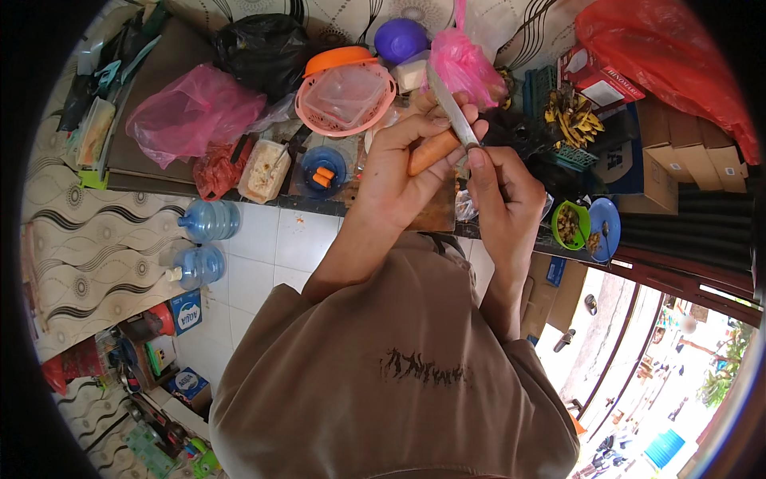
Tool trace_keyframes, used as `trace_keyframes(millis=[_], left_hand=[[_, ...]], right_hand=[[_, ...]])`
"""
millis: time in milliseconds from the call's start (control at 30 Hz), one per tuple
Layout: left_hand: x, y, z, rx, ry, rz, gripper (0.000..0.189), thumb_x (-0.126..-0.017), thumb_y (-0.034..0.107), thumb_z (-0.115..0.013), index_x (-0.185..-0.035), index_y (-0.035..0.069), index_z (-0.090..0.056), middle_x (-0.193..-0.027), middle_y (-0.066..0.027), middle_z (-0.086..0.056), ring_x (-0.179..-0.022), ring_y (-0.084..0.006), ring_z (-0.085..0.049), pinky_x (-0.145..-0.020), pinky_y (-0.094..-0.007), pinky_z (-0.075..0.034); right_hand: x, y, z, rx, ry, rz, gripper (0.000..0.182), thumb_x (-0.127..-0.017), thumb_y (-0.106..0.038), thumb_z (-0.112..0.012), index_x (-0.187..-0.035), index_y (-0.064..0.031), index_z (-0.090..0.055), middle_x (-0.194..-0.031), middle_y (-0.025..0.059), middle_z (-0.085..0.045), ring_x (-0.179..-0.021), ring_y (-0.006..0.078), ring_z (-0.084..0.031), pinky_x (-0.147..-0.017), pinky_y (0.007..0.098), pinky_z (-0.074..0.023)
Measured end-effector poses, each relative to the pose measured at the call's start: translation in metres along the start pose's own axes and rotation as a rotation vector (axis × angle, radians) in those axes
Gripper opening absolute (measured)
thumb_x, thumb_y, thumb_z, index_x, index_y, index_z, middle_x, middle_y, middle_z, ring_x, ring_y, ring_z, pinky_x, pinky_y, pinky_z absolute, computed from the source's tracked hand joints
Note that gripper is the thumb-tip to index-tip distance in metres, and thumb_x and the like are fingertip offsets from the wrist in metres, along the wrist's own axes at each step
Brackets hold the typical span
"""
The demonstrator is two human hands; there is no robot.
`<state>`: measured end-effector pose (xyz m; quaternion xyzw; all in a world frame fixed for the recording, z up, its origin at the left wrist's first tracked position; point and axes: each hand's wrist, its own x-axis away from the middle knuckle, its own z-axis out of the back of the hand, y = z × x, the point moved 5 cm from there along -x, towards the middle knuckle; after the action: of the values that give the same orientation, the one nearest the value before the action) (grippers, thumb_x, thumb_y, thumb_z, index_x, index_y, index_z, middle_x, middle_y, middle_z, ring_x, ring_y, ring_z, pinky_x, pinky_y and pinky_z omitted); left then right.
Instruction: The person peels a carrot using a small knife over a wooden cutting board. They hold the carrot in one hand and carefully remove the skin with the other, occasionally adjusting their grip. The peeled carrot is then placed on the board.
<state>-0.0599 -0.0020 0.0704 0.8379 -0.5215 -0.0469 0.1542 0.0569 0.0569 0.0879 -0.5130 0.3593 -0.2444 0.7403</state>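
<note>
A carrot [432, 153] lies across the palm of my left hand [398, 158], held by its fingers above the wooden cutting board [440, 209]. My right hand [505, 194] grips a kitchen knife [450, 108]; its handle is hidden in my fist. The blade crosses the end of the carrot and points up and to the left. To the left of my hands, a blue bowl [341, 164] holds orange carrot pieces [323, 176].
A food container [263, 170] with a spoon and a pink colander [302, 108] stand on the left. Pink plastic bags [197, 111] lie behind. A green bowl [565, 218] and a blue plate [607, 209] sit at the right edge. Bananas [571, 120] lie farther back.
</note>
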Motion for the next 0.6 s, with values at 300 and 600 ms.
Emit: trace_keyframes(millis=[300, 600], left_hand=[[0.011, 0.012, 0.004, -0.125, 0.011, -0.056, 0.034, -0.087, 0.002, -0.055, -0.121, -0.002, -0.054, -0.11, -0.0131, -0.063, -0.105, -0.0275, -0.063, -0.097, -0.0396, -0.051], [0.016, 0.014, 0.005, -0.175, 0.018, -0.06, 0.037, -0.088, 0.003, -0.051, -0.125, -0.002, -0.051, -0.11, -0.0149, -0.064, -0.107, -0.0283, -0.063, -0.099, -0.0384, -0.05]], right_hand=[[0.005, 0.003, -0.011, -0.015, -0.023, -0.005, 0.016, -0.097, -0.012, -0.06, -0.091, 0.0021, -0.063, -0.06, -0.0039, -0.047, -0.054, 0.0016, -0.038, -0.049, 0.0201, -0.0273], [0.007, -0.003, -0.012, 0.035, -0.038, -0.014, 0.016, -0.097, -0.011, -0.059, -0.091, 0.0024, -0.063, -0.061, -0.0032, -0.048, -0.055, 0.0017, -0.039, -0.049, 0.0198, -0.0279]])
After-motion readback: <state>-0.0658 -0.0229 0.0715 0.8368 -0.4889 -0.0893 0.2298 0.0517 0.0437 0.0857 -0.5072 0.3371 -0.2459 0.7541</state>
